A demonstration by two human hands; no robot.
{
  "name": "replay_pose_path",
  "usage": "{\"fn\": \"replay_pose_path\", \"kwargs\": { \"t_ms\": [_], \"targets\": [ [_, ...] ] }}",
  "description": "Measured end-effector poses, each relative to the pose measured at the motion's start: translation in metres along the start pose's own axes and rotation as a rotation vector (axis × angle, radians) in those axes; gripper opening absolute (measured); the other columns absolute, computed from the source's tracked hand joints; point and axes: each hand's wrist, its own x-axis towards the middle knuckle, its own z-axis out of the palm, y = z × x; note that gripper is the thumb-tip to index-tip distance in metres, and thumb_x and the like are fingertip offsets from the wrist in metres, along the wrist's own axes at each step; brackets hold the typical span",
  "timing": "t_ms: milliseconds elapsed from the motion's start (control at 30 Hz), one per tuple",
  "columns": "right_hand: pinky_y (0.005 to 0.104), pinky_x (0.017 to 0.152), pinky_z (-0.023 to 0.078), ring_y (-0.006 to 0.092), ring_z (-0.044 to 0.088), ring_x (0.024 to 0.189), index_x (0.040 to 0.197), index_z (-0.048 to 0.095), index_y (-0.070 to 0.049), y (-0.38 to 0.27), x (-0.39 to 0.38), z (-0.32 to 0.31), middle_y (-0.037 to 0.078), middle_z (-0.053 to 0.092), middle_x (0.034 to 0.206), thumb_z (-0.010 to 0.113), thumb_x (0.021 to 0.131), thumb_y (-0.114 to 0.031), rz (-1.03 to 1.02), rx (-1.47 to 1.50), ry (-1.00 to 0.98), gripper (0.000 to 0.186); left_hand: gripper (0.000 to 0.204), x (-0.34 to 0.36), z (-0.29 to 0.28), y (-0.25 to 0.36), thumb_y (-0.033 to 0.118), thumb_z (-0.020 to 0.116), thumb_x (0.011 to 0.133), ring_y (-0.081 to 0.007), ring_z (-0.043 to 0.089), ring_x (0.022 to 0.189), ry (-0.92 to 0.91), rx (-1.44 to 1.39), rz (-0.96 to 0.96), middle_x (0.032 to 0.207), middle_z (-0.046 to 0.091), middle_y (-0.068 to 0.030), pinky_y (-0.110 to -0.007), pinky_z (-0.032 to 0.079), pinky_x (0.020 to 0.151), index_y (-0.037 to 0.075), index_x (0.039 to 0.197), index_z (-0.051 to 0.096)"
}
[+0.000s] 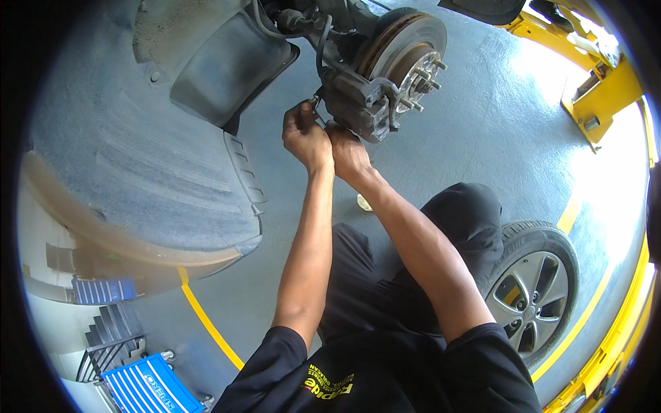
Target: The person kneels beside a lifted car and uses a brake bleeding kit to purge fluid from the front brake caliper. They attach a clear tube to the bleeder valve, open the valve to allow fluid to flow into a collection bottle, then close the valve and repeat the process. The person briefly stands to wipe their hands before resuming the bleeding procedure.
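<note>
The left forearm (308,241) and right forearm (423,230) are pointing toward the brake caliper (368,118); the left hand (307,140) is sitting just left of it, fingers bending, the right hand (350,150) just below it, fingertips hiding

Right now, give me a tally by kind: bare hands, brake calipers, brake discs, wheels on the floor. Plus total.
Bare hands: 2 (left hand, right hand)
Brake caliper: 1
Brake disc: 1
Wheel on the floor: 1
Total: 5
</note>
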Motion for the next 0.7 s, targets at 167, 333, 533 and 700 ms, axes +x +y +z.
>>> {"fn": "replay_pose_path", "kwargs": {
  "t_ms": [167, 333, 533, 700],
  "targets": [
    [0.0511, 0.082, 0.058, 0.0450, 0.069, 0.103, 0.116, 0.056, 0.002, -0.005, -0.001, -0.002, 0.027, 0.068, 0.107, 0.071, 0.089, -0.021, 0.022, -0.006, 0.005, 0.038, 0.017, 0.005, -0.002, -0.002, 0.016, 0.071, 0.103, -0.0123, 0.063, 0.074, -0.032, -0.070, -0.001, 0.089, 0.074, -0.0040, -0.029, 0.049, 0.067, 0.000, 0.101, 0.074],
    [0.0508, 0.082, 0.058, 0.0444, 0.070, 0.103, 0.117, 0.055, 0.002, -0.010, -0.001, -0.002, 0.026, 0.068, 0.110, 0.065, 0.093, -0.014, 0.079, -0.003, -0.021, 0.031, 0.012, 0.008, -0.010, 0.002, 0.008, 0.066, 0.103, -0.0133, 0.066, 0.070, -0.083, 0.077, 0.068, 0.088, 0.075, -0.0056, -0.031, 0.052, 0.068, -0.001, 0.099, 0.073],
    [0.0383, 0.073, 0.060, 0.0276, 0.074, 0.085, 0.109, 0.058, -0.002, -0.009, -0.004, 0.010, 0.014, 0.069, 0.098, 0.061, 0.091, -0.010, -0.024, -0.217, 0.105, 0.020, 0.013, 0.012, -0.008, 0.004, 0.013, 0.070, 0.103, -0.0098, 0.067, 0.069, -0.097, 0.078, 0.135, 0.087, 0.075, -0.0030, -0.026, 0.046, 0.056, 0.001, 0.100, 0.074],
    [0.0397, 0.073, 0.060, 0.0287, 0.075, 0.086, 0.110, 0.059, -0.002, -0.006, -0.006, 0.012, 0.015, 0.070, 0.097, 0.061, 0.091, -0.011, -0.073, -0.242, 0.173, 0.021, 0.013, 0.011, -0.005, 0.005, 0.012, 0.070, 0.102, -0.0106, 0.066, 0.065, -0.081, 0.089, 0.156, 0.083, 0.075, -0.0041, -0.027, 0.050, 0.057, 0.000, 0.099, 0.074]
  ]
}}
